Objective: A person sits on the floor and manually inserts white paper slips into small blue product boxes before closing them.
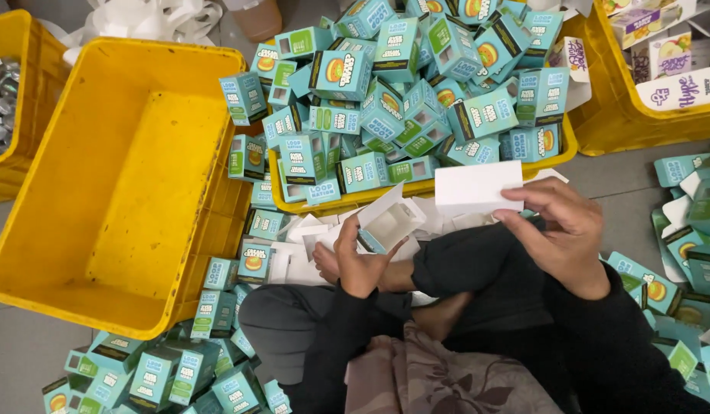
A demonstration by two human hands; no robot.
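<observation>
While left hand point(360, 261) grips open teal box point(387, 224), right hand point(563, 234) holds white insert point(478, 188).

**One head camera, looking steeply down over a seated lap**

There is a single view, so no second view shares any part of the scene. It comes from a camera worn on the person's head and faces almost straight down at the floor point(33, 360). It sits close: the person's own dark sleeves and folded legs fill the lower middle of the frame, with the left hand point(359, 264) and right hand point(562, 234) near the centre. The far edge reaches a heaped yellow crate point(554, 157); an empty yellow crate point(133, 176) fills the left.
</observation>
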